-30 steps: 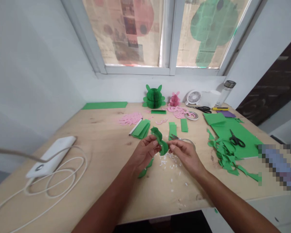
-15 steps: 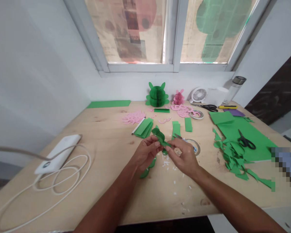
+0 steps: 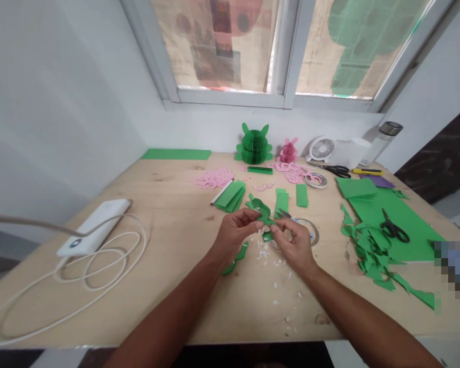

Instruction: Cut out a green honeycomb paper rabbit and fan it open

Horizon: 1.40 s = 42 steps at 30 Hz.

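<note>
My left hand pinches a curled, scalloped green paper cutout above the middle of the table. With thumb and index finger, my right hand grips the cutout's right end. Below them on the table lie a small green paper piece with a white strip and another scalloped green cutout, partly behind my left wrist. Metal blade tips show just beyond my right fingers; I cannot tell whether they touch the hand. A tape roll lies partly behind my right hand.
Green scraps and black scissors on a green sheet lie to the right. A green honeycomb paper figure and a pink one stand at the back. A white power bank and looped cable occupy the left.
The view has shifted slightly. The cutout in my hands is turned so that more of its scalloped face shows. Both hands keep their grip on it.
</note>
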Tool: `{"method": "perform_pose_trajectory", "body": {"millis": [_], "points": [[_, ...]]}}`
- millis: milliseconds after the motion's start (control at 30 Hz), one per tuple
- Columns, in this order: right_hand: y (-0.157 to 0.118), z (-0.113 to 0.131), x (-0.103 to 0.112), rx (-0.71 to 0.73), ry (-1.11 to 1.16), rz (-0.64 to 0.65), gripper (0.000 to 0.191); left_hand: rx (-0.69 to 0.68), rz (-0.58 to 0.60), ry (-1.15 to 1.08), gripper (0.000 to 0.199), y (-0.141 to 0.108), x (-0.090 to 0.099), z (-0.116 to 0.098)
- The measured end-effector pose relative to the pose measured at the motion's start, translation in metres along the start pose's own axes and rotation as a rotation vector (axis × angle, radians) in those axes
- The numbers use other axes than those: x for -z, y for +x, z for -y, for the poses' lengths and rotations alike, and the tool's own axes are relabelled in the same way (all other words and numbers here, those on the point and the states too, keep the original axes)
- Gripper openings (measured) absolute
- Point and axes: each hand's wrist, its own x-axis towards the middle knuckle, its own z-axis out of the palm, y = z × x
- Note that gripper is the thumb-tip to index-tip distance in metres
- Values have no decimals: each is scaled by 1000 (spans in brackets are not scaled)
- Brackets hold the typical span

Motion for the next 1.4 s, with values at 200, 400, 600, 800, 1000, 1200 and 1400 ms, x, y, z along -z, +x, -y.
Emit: {"method": "perform_pose_trajectory", "body": {"millis": [200,400,600,800,1000,1200,1400], "points": [[-1,-3,-1,-53,39,49,17,27,69,-11,20,1,3,-2],[-3,-7,-1,-35,90,80,17,166,113,-152,19,-2,5,-7],[-5,-9,-1,-54,187,80,15,167,169,-181,18,-1,6,-8],[-3,-12,-5,-213,349,0,17,33,157,-9,26,-1,5,-8],[-3,-18,-8,-333,566,4,18,-242,56,272,22,-5,-2,-8],[-3,-15,-7,-355,599,58,20,-347,8,378,16,-6,-2,-7],[-2,-13,-7,-349,597,101,24,-406,-32,448,12,-7,-3,-8]]}}
